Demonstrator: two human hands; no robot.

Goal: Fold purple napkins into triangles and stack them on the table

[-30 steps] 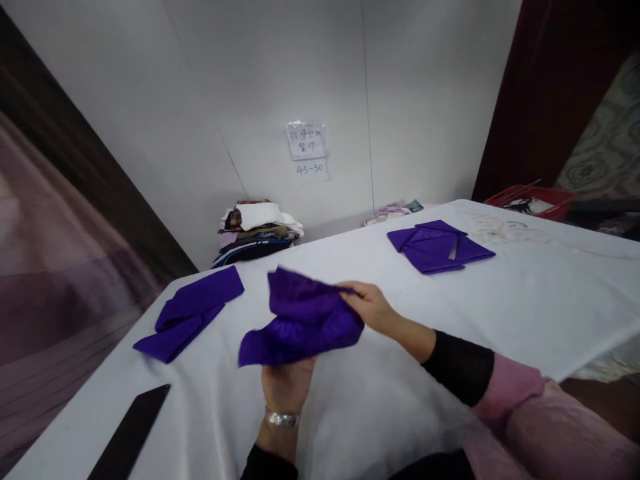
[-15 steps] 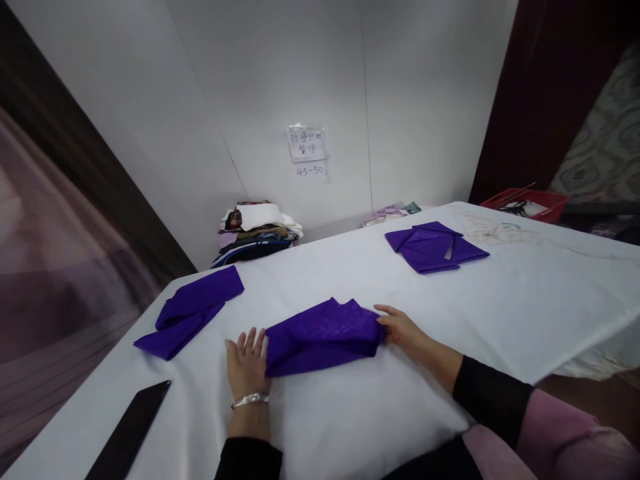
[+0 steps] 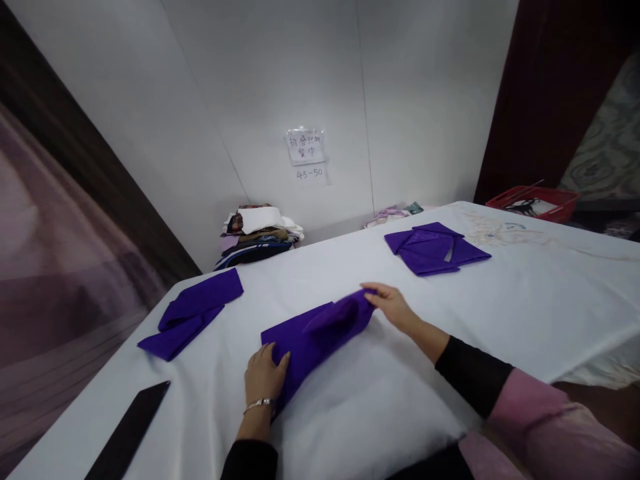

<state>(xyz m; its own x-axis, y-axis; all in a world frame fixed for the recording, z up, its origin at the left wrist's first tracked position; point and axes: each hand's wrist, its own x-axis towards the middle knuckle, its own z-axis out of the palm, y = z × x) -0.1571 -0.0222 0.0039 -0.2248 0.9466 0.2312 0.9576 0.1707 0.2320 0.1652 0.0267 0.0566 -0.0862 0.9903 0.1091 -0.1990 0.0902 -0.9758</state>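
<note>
1. A black flat object [image 3: 127,433] lies at the lower left edge of the desk [image 3: 525,313].
2. A folded purple cloth [image 3: 193,312] sits left of centre, apart from my hands.
3. A stack of folded fabrics [image 3: 257,233] rests against the wall, upper centre-left.
4. My left hand [image 3: 263,375] lies flat, its grip spread apart, pressing the near corner of the purple napkin [image 3: 310,337] mid-frame.
5. My right hand [image 3: 390,305] pinches the napkin's far end, grip clamped on a raised fold.
6. Another purple pile [image 3: 433,248] lies upper right; a red basket [image 3: 537,200] sits beyond it.
</note>
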